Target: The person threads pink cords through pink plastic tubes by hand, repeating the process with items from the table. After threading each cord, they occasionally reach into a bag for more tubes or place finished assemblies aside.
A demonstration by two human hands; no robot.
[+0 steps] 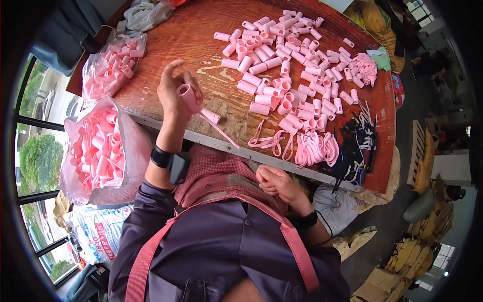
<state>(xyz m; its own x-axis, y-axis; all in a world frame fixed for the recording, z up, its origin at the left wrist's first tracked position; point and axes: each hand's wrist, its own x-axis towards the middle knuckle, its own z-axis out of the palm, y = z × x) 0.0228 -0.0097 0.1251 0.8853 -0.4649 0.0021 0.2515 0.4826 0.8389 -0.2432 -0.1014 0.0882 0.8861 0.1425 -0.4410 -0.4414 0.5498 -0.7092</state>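
My left hand (176, 90), raised over the table's near left part, grips a pink plastic tube (188, 97) with its open end facing up. A thin pink cord (221, 130) hangs from that tube, slanting down to the right past the table edge. Just beside it, another pink tube (211, 116) lies on the wood. In front of my apron, my right hand (277, 182) is closed with fingers curled in; whatever it may hold is hidden. Loose pink cords (269, 143) and a bundle of them (314, 149) lie at the near edge.
A large heap of pink tubes (261, 50) covers the table's (171, 45) right half. Dark cords and tools (359, 143) lie at its near right corner. An open bag of pink pieces (98, 151) stands left of the table; a smaller filled bag (113, 65) sits at the left edge.
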